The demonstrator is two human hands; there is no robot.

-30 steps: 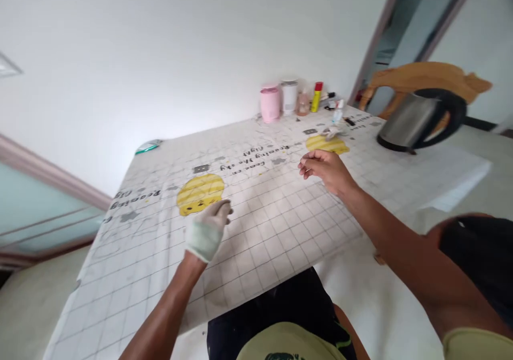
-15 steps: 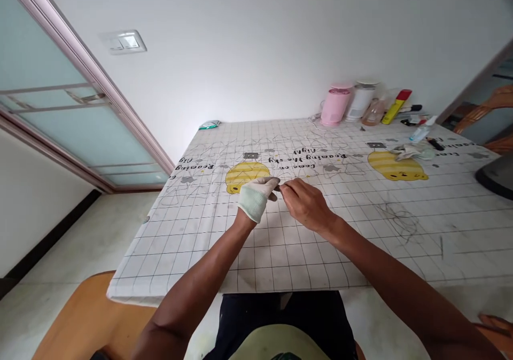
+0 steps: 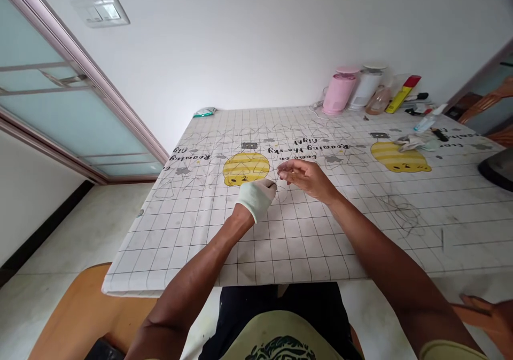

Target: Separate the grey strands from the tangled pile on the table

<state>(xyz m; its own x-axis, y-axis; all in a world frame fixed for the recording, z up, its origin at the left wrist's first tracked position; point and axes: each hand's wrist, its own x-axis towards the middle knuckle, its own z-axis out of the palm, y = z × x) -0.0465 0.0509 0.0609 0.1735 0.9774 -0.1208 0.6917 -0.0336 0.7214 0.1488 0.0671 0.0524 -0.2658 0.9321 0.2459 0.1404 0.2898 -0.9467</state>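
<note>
And here we are at the table, both hands up over the middle of a grid-printed tablecloth [image 3: 132, 264]! The left hand [image 3: 256, 198], in a pale green-white glove, sits curled with its fingers pointing across, and the bare right hand [image 3: 305, 179] comes in from the other side, its fingertips [image 3: 281, 170] pinched together. The hands are close but not touching, just a small gap between them. Are they holding anything? If so, it's too fine to make out, so I can't call it. Right under the gloved hand lies a yellow striped cartoon face [image 3: 246, 169], printed on the cloth, with a matching face [image 3: 401, 157] well off beyond the right hand. Thin dark threads [image 3: 403, 214] lie in a loose tangle on the cloth out past the right hand. Further ahead and to the right, along the far edge, stand a pink cup [image 3: 339, 93], a white container [image 3: 365, 88], a clear bottle [image 3: 377, 101] and a yellow tube with a red cap [image 3: 403, 94]. A crumpled cloth [image 3: 414, 143] lies just beyond the second face, beside a small spray bottle [image 3: 425, 123]. Over to the left of the hands, a glass sliding door [image 3: 60, 98] runs along the table's side.
</note>
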